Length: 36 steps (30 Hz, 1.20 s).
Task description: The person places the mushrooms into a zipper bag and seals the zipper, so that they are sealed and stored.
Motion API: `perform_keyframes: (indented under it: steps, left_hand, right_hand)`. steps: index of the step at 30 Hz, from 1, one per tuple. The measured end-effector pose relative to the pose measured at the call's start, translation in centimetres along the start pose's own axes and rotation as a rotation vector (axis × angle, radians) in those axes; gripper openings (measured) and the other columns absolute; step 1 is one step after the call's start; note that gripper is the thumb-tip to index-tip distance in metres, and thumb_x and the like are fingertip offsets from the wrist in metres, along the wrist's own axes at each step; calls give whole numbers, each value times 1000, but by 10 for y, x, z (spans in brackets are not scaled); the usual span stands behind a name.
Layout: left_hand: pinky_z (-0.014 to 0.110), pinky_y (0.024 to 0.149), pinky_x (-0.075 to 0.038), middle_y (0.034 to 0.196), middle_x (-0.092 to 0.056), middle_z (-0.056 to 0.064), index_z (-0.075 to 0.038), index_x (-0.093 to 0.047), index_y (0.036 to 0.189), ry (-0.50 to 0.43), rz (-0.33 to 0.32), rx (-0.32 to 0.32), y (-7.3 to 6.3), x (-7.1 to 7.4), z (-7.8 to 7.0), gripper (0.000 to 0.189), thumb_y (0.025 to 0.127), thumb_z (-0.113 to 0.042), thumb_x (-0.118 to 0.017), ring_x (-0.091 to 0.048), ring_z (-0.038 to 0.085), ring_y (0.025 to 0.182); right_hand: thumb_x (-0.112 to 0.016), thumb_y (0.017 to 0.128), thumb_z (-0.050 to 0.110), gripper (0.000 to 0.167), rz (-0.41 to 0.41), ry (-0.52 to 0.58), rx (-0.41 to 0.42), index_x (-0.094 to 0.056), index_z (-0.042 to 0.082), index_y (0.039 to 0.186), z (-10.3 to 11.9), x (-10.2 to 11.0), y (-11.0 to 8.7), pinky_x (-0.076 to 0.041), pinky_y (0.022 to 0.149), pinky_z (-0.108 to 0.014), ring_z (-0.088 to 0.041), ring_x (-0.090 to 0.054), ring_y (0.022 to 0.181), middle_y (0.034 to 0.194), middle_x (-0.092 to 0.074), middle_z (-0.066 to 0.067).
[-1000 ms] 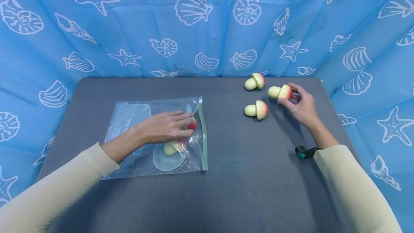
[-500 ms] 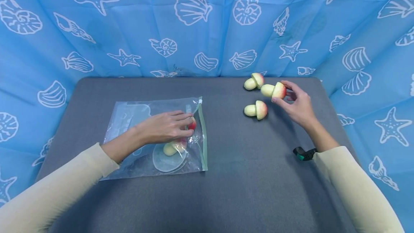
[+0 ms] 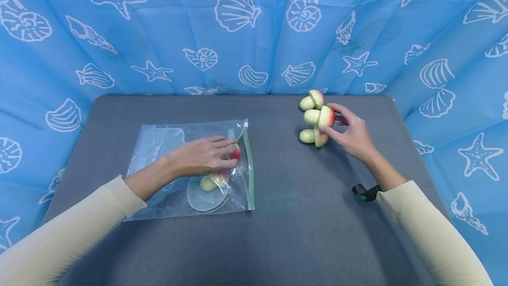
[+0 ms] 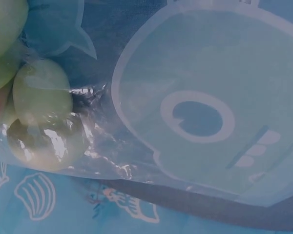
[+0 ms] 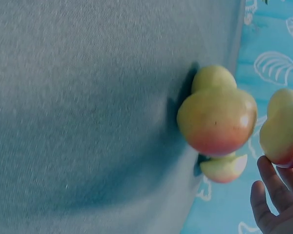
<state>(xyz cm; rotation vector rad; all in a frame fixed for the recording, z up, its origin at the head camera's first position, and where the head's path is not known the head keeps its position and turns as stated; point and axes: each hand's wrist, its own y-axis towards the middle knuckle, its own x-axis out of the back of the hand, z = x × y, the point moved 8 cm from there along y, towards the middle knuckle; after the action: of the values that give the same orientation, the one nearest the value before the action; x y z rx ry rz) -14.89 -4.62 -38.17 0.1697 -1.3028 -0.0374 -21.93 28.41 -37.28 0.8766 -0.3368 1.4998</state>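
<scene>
My right hand (image 3: 351,131) holds a toy mushroom (image 3: 320,116) by its red-tinged cap, its pale stem pointing left. The held mushroom (image 5: 283,129) is cut off by the right wrist view's edge. Two similar mushrooms are on the table: a far one (image 3: 311,100) and a nearer one (image 3: 308,136), partly hidden behind the held one. A clear zip bag (image 3: 178,206) lies at left. My left hand (image 3: 202,157) is over its mouth, fingers at the upper lip. Inside, a mushroom (image 3: 208,183) shows through plastic; a red cap (image 3: 236,152) peeks out under my fingers.
The grey table (image 3: 285,242) ends at the back against a blue curtain (image 3: 270,21) printed with white shells and starfish. The bag has pale printed shapes (image 4: 210,58) on it. A dark strap (image 3: 366,192) hangs at my right wrist.
My right hand has carried its mushroom leftward, and it now overlaps the nearer mushroom in the head view. My left hand and the bag have stayed put.
</scene>
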Motion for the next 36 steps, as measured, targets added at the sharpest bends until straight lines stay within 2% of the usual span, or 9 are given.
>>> perform_keyframes:
  steps: [3,7,10,19,29,36]
  left_hand:
    - [44,104,-51,127,-64,13,-17,-59,117,1,-1,-1,0,0,0,34,88,-4,-72,-57,32,125]
    - [45,104,-51,128,-64,13,-17,-59,117,-6,-1,2,-1,-1,0,35,88,-3,-72,-57,32,125]
    - [45,104,-50,129,-63,14,-17,-59,118,-11,2,5,-1,-2,0,36,87,-3,-73,-57,33,126]
    - [46,104,-50,130,-63,16,-16,-60,118,-29,-21,12,-4,2,-1,41,83,-1,-76,-58,33,125]
    - [47,106,-49,132,-62,16,-17,-59,120,-39,-9,24,-5,0,-2,41,85,-5,-75,-56,34,126]
    - [47,106,-49,133,-62,16,-17,-60,120,-35,-2,25,-5,0,-4,37,88,-6,-74,-57,34,126]
  right_hand:
    - [-80,84,9,62,12,4,23,-53,4,140,7,-6,-1,-53,87,-31,-33,-60,115,134,-60,-16]
    - [-80,84,9,62,40,21,56,-53,3,140,16,-15,-2,-55,87,-49,-33,-61,112,132,-60,-17]
    - [-80,83,7,63,66,36,82,-53,2,139,23,-23,-2,-54,88,-56,-33,-61,109,130,-60,-19]
    - [-83,79,6,63,114,71,155,-55,1,135,46,-45,-4,-56,88,-52,-29,-61,110,131,-60,-17]
    - [-82,83,14,64,250,79,209,-53,3,139,70,-75,-8,-56,89,-52,-25,-60,110,135,-58,-14]
    - [-83,82,15,65,313,114,247,-54,4,139,83,-90,-13,-56,87,-49,-21,-58,108,135,-59,-12]
